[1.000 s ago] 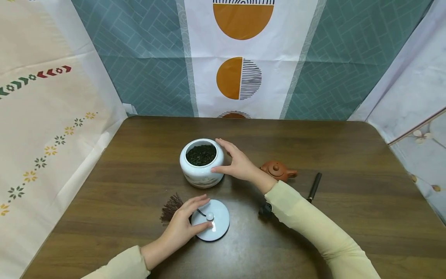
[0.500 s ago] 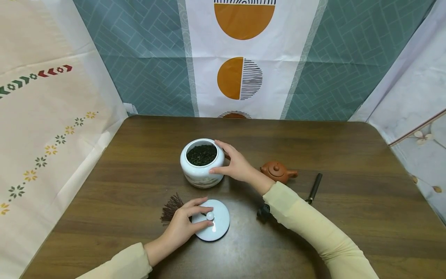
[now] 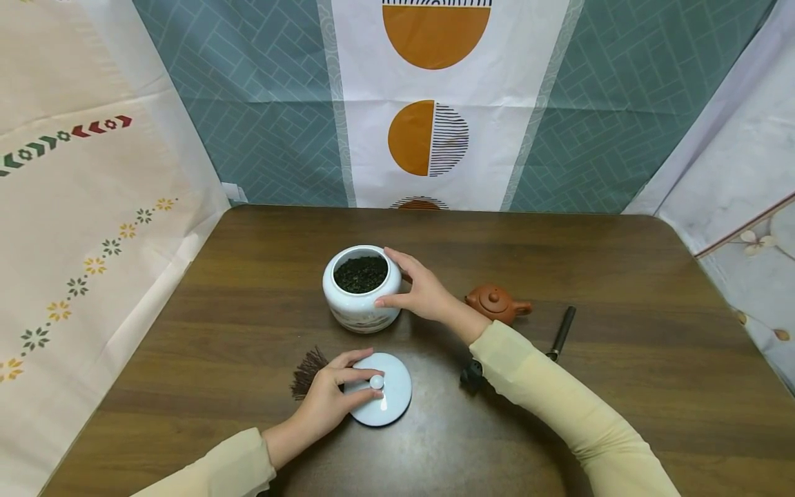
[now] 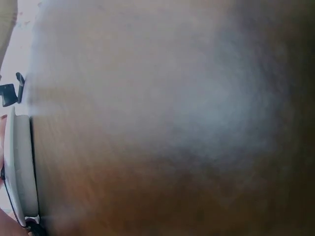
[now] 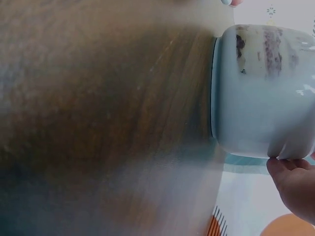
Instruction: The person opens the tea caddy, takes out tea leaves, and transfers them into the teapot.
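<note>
A white ceramic jar [image 3: 362,310] with a painted band stands upright, its mouth uncovered and dark tea leaves [image 3: 360,275] inside. My right hand [image 3: 422,290] holds the jar's right side, thumb toward the front and fingers behind; the right wrist view shows the jar [image 5: 266,98] on the table with fingertips against its wall. In front of it lies the white round lid [image 3: 394,400], knob [image 3: 376,382] up. My left hand [image 3: 332,393] reaches over the lid and pinches the knob between thumb and fingers. From the left wrist, the lid [image 4: 25,167] appears edge-on at the table.
A brush with brown bristles [image 3: 307,373] lies partly hidden behind the left hand. Right of the jar sits a small reddish-brown teapot [image 3: 493,302], partly behind my right wrist. A black object [image 3: 472,376] and a dark stick-like handle [image 3: 562,331] lie near the right sleeve.
The left fingers have closed in from around the knob to pinch it. My right hand stays on the jar, and the jar and lid rest in the same places.
</note>
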Motion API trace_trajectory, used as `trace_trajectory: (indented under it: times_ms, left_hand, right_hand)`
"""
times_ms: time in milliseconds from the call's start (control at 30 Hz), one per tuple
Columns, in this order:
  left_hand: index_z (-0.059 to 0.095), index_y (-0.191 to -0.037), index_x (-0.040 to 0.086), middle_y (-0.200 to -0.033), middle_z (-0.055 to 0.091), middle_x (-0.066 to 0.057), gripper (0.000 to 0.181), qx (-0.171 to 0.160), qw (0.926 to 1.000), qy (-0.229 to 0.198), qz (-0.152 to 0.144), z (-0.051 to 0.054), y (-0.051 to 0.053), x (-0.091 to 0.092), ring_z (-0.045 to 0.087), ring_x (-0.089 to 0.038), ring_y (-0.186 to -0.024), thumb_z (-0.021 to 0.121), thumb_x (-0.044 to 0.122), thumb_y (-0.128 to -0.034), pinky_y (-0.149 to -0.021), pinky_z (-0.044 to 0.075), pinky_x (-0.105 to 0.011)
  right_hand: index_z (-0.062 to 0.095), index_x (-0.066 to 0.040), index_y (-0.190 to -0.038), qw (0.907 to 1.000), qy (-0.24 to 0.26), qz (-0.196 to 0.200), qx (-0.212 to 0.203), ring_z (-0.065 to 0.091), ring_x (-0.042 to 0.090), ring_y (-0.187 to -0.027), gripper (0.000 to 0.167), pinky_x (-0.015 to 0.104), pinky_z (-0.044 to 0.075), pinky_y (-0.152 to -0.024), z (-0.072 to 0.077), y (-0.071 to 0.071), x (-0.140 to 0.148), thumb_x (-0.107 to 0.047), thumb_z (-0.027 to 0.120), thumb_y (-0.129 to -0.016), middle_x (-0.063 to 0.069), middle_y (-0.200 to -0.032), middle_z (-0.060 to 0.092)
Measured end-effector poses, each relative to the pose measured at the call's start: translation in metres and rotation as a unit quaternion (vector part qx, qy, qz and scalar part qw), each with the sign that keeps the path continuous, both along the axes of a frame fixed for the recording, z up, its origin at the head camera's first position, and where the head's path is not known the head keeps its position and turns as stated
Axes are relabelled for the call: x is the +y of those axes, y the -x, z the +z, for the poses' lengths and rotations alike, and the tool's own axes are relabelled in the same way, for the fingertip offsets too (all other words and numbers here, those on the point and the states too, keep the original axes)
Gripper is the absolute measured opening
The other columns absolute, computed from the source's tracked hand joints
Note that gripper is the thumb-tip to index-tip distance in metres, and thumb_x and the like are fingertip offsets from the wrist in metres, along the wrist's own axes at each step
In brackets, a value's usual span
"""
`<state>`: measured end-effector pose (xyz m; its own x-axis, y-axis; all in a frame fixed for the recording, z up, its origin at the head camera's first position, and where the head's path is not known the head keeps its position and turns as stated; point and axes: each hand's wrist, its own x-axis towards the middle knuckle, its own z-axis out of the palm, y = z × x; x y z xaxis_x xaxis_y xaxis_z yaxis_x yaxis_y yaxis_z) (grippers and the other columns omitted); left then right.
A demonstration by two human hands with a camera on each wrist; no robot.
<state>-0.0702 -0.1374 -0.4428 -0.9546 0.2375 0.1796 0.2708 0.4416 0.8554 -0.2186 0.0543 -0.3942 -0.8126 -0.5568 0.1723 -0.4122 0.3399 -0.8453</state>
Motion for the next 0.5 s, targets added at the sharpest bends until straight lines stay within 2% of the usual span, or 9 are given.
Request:
trace_trajectory:
  times_ms: [133,500]
  left_hand:
    - [0.077,-0.094,0.012,-0.125,0.062,-0.011,0.024,0.007,1.0000,0.001,0.002,-0.0007,-0.0008,0.0001,0.056,-0.030,-0.119,0.083,0.013,-0.0710,-0.098,0.047,-0.026]
    - [0.077,-0.094,0.014,-0.120,0.067,-0.003,0.024,0.061,0.9980,0.017,0.000,-0.0021,-0.0023,0.0001,0.055,-0.031,-0.122,0.083,0.014,-0.0710,-0.103,0.044,-0.028]
  right_hand:
    - [0.028,-0.004,-0.149,1.0000,-0.001,0.000,0.000,0.035,0.029,-0.137,0.090,0.041,0.037,-0.110,-0.0001,0.0000,0.0001,-0.016,0.080,-0.077,0.016,-0.151,0.031]
    - [0.028,-0.003,-0.149,1.0000,-0.004,-0.001,0.001,0.035,0.030,-0.137,0.090,0.041,0.036,-0.110,0.0018,-0.0015,0.0011,-0.017,0.080,-0.077,0.017,-0.151,0.031]
